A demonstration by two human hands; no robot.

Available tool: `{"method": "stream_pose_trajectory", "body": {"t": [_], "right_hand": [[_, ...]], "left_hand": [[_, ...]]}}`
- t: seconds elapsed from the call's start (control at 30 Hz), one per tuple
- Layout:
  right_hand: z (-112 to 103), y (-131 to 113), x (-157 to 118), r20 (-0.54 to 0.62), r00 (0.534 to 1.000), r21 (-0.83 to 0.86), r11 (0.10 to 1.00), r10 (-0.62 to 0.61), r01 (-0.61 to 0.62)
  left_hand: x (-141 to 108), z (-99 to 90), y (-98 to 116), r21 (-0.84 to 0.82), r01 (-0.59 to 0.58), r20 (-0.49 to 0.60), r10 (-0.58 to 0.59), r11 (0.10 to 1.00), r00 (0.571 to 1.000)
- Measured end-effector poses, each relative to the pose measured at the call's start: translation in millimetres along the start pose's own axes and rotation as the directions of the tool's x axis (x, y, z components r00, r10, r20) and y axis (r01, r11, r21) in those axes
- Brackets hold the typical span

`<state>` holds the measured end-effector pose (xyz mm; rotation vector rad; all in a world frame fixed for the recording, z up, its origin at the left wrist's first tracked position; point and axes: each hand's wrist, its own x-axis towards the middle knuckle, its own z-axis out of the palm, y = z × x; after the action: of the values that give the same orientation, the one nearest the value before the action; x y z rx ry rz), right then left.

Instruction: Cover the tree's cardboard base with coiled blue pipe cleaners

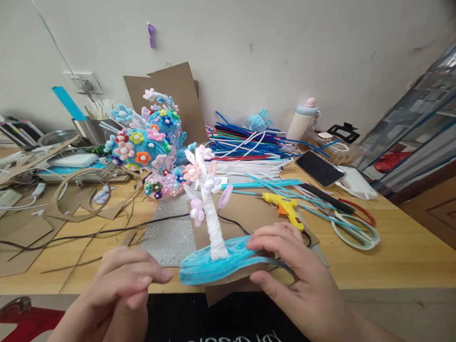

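Staying close over the table's front edge (pixel 402 283), the blue base (pixel 217 266) is being held between right thumb and fingers (pixel 281 244). Left hand (pixel 124 285) is hovering beside it, fingers curling, thumb nearly closing.

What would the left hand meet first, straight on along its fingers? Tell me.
The left hand would probably meet the blue base first, though depth is unclear.
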<state>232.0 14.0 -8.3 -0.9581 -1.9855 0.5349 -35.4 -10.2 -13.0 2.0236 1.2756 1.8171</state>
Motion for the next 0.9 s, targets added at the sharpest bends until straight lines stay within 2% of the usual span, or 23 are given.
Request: {"method": "stream_pose_trajectory", "body": {"t": [0.07, 0.17, 0.23, 0.33, 0.43, 0.53, 0.6, 0.67, 0.77, 0.9], "right_hand": [[0, 1, 0, -0.008, 1.0, -0.011, 1.0, 0.007, -0.007], [1, 2, 0, -0.017, 1.0, -0.026, 1.0, 0.009, -0.009], [0, 2, 0, -0.02, 1.0, -0.03, 0.999, 0.01, -0.011], [0, 3, -1, -0.02, 1.0, -0.03, 0.999, 0.011, -0.012], [1, 3, -1, -0.022, 1.0, -0.036, 0.999, 0.009, -0.01], [1, 3, -1, -0.029, 1.0, -0.041, 0.999, 0.004, -0.005], [1, 3, -1, -0.029, 1.0, -0.042, 0.999, 0.001, -0.002], [1, 3, -1, -0.031, 1.0, -0.048, 0.999, -0.001, 0.0], [0, 3, -1, -0.036, 0.999, -0.063, 0.998, -0.003, 0.001], [0, 3, -1, -0.024, 1.0, -0.063, 0.998, 0.001, -0.003]], "left_hand": [[0, 5.4, 2, -0.166, 0.072, -0.012, -0.075, 0.983, 0.997], [-4, 5.6, 3, -0.323, 0.168, 0.06, -0.157, 0.932, 0.986], [-7, 1.0, 3, -0.373, 0.203, 0.107, -0.175, 0.905, 0.979], [-7, -6.5, 3, -0.451, 0.205, 0.188, -0.132, 0.868, 0.973], [-4, -7.1, 2, -0.413, 0.22, 0.182, -0.157, 0.884, 0.971], [-1, 0.9, -3, -0.282, 0.286, 0.081, -0.274, 0.916, 0.958], [1, 8.3, -5, -0.21, 0.297, 0.049, -0.293, 0.932, 0.955], [4, 15.5, -7, -0.175, 0.286, 0.116, -0.269, 0.942, 0.956], [7, 24.2, -7, -0.208, 0.283, 0.273, -0.223, 0.936, 0.936], [6, 30.5, -9, -0.234, 0.264, 0.296, -0.19, 0.936, 0.936]]}}
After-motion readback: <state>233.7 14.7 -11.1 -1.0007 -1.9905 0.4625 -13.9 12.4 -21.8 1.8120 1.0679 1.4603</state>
